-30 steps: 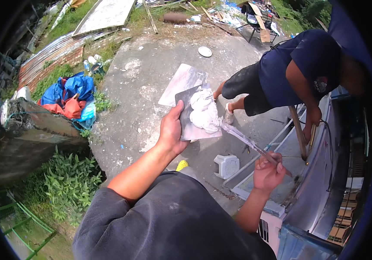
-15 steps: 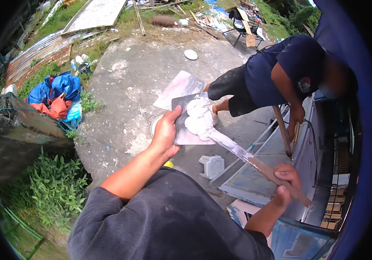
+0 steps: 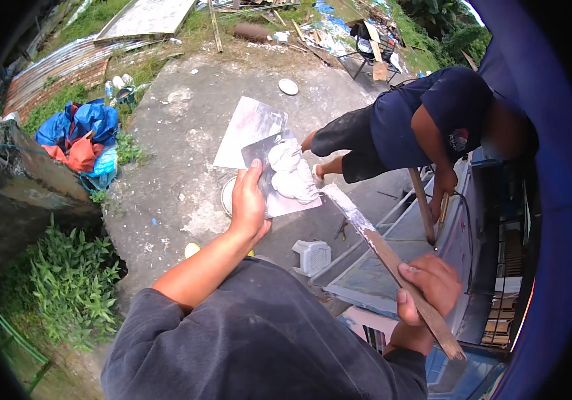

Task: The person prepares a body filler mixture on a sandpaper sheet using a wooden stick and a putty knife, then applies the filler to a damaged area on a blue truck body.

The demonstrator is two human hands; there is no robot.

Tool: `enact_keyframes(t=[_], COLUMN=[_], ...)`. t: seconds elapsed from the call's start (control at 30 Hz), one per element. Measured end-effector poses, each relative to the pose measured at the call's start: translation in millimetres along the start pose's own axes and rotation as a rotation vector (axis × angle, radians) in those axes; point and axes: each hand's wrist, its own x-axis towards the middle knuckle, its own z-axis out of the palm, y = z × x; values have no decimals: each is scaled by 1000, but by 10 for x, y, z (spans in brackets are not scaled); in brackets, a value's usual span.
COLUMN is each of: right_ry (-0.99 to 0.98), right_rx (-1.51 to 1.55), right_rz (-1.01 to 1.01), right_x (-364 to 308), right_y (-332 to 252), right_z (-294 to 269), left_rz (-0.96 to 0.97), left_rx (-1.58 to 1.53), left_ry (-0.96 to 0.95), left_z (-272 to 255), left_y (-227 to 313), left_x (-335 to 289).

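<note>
My left hand (image 3: 248, 203) grips the near left edge of a flat, dark rectangular plate (image 3: 256, 153), thumb lying on top. A thick mound of white paste (image 3: 290, 173) covers the plate's right half. My right hand (image 3: 436, 283) is closed around a flat wooden stick (image 3: 389, 257), which slants from the lower right up toward the plate. White paste coats the stick's far end, and its tip is just beside the mound's right edge. Beyond the plate, a larger pale sheet (image 3: 242, 127) is partly hidden.
To the right, a co-worker (image 3: 399, 127) bends over a grey vehicle-like panel (image 3: 379, 267), holding a thin brass-coloured tool (image 3: 442, 217). A grey plastic stool (image 3: 312, 257) stands below on the concrete (image 3: 166, 193). Blue and orange sheeting (image 3: 89, 133) is piled at left, above leafy plants (image 3: 76, 287).
The stick's coated end has come away from the paste mound toward the right. My right hand has turned and the stick stands steeper. In view, the plate has shifted slightly left.
</note>
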Motion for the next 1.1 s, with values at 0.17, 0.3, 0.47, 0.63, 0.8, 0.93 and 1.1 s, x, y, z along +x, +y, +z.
enact_keyframes(t=[0.17, 0.3, 0.47, 0.63, 0.8, 0.93, 1.1], right_ry=[121, 220, 343, 287, 194, 75, 90], right_rx=[63, 120, 356, 580, 760, 872, 1032], right_rz=[-29, 100, 587, 1065, 1279, 1482, 1675], right_x=[-94, -290, -595, -1006, -1512, -1781, -2085], right_y=[49, 235, 743, 1668, 2576, 3156, 3870], right_z=[-11, 124, 748, 1749, 2930, 3691, 4630], left_rz=[-99, -59, -46, -92, -190, -287, -487], left_rx=[-22, 18, 153, 298, 480, 569, 568], left_ry=[73, 89, 180, 293, 430, 459, 449], left_z=[-100, -496, -994, -1556, -1779, -2109, -2428], left_y=[26, 88, 74, 52, -20, -271, -843], left_x=[96, 218, 277, 296, 258, 403, 845])
